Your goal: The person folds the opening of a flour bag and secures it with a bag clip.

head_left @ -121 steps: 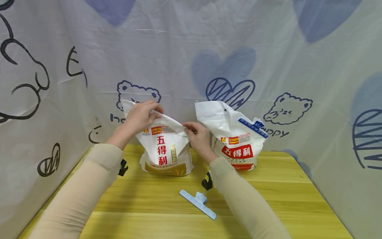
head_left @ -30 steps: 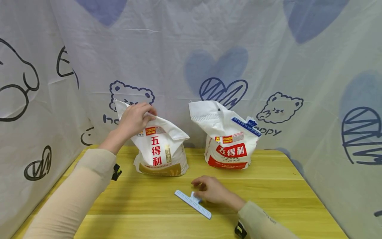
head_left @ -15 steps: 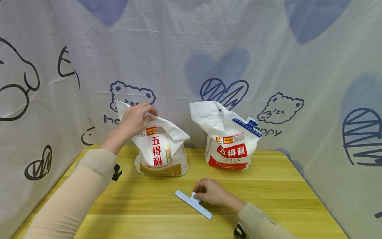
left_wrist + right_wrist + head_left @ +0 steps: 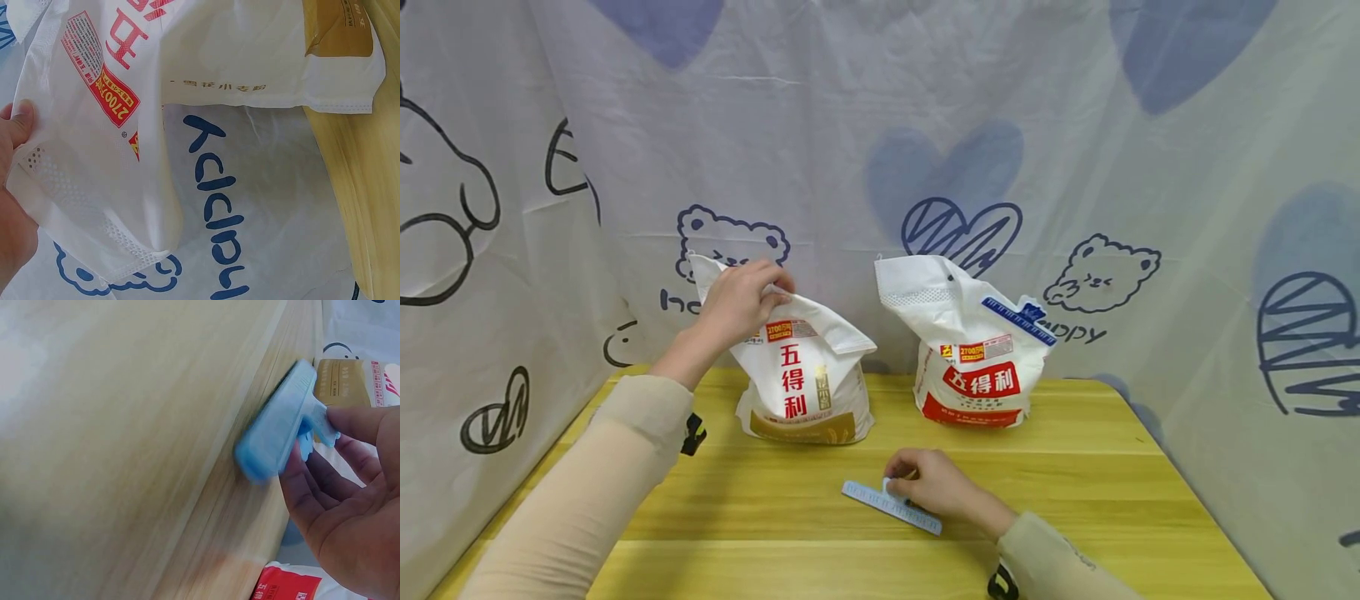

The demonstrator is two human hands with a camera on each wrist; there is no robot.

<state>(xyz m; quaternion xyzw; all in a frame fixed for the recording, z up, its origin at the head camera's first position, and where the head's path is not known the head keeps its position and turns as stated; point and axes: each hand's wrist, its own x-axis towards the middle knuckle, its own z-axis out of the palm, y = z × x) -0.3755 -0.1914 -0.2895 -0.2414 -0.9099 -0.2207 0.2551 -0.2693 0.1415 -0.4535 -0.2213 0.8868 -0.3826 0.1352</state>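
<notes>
My left hand [image 4: 743,298] grips the folded top edge of a white flour bag [image 4: 842,392] with red lettering and a gold band, standing on the left. In the left wrist view the thumb [image 4: 22,122] presses on the bag's white fabric near its perforated strip. Nearer the front, my right hand [image 4: 934,482] pinches the handle of a light blue bag clip [image 4: 891,508]. The right wrist view shows the clip's long bar [image 4: 278,428] tilted, a little blurred, with thumb and fingers on its handle tabs.
A second flour bag [image 4: 985,379] with a red label stands to the right, its top folded and held by a dark blue bag clip [image 4: 1018,321]. Both bags stand on a yellow wooden table [image 4: 760,517], in front of a printed cloth backdrop [image 4: 827,150].
The right hand left the left bag's folded top, came down to the light blue clip and took its handle. The clip has just turned and tilted slightly. The left hand keeps its hold.
</notes>
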